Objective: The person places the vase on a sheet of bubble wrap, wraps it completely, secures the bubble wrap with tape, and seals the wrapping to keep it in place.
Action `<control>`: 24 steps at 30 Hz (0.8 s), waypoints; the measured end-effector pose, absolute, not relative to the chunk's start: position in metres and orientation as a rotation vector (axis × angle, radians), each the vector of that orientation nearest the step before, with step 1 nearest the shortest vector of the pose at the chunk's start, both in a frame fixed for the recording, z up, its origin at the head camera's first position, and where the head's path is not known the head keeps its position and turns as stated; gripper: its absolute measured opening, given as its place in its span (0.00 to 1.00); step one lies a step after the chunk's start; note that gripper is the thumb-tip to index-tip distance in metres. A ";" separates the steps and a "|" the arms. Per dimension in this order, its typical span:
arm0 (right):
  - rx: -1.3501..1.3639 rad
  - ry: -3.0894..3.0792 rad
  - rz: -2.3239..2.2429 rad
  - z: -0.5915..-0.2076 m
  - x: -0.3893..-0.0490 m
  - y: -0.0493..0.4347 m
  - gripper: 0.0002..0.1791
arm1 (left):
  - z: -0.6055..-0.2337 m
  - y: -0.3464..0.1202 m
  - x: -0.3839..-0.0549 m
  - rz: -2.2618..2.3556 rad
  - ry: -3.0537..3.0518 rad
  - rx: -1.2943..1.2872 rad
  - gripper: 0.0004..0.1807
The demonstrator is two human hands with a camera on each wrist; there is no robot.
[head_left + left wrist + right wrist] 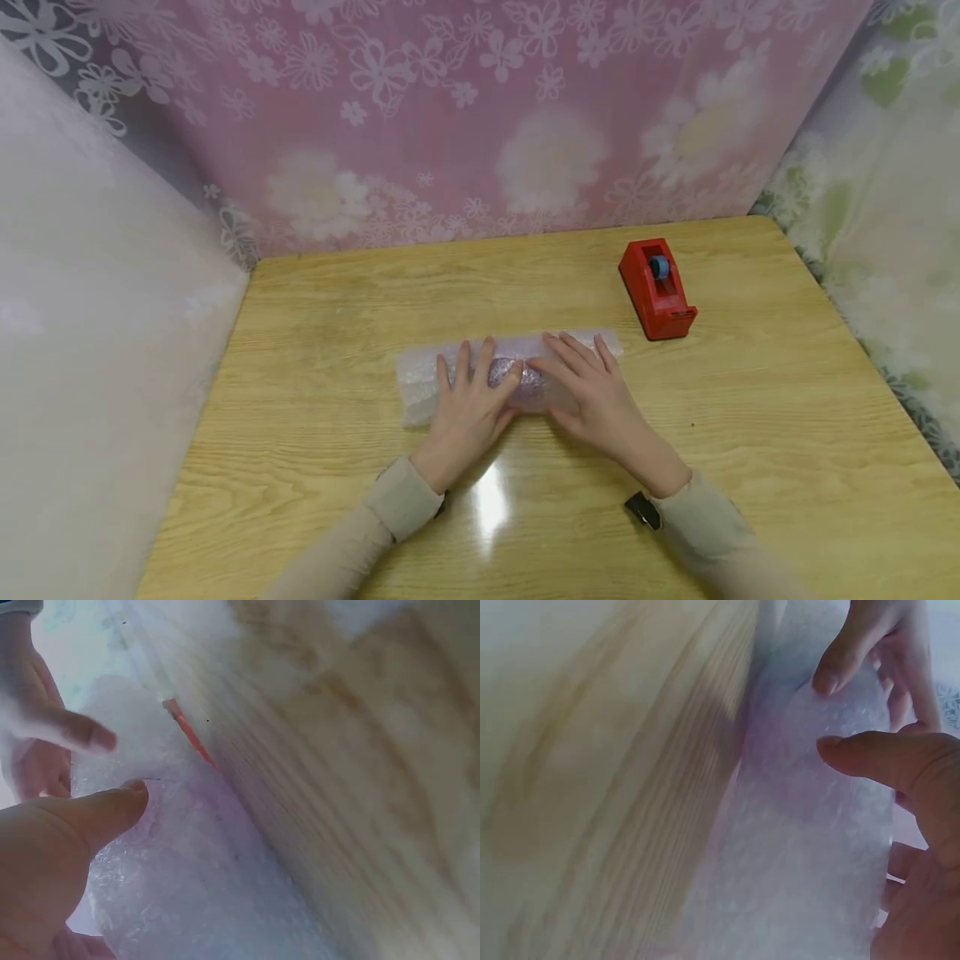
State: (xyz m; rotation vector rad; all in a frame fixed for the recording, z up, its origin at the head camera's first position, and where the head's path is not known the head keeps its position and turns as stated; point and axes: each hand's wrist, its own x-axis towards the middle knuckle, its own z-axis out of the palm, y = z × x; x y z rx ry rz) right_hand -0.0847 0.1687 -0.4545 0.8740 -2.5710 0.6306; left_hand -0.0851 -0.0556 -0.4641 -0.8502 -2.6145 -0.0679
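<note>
A roll of clear bubble wrap lies across the middle of the table, with a purplish thing showing through its layers. My left hand holds the roll left of its middle, fingers spread over the top and thumb on the near side. On the right part, my right hand holds it the same way. Both wrist views show the thumbs on the wrap, tips close together, with the other fingers partly hidden behind the roll. Wrap ends stick out flat past both hands.
A red tape dispenser with a small blue-cored roll of tape stands at the back right of the wooden table. Flowered pink cloth hangs behind the table, and pale cloth hangs along its left and right sides.
</note>
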 end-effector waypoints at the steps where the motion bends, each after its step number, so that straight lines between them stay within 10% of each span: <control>1: 0.876 -2.581 0.607 -0.455 -0.087 0.170 0.45 | -0.464 -0.056 -0.085 -0.071 -2.612 -0.848 0.35; 24: 0.822 -2.678 0.393 -0.468 -0.145 0.169 0.43 | -0.466 -0.072 -0.141 0.065 -2.560 -0.901 0.38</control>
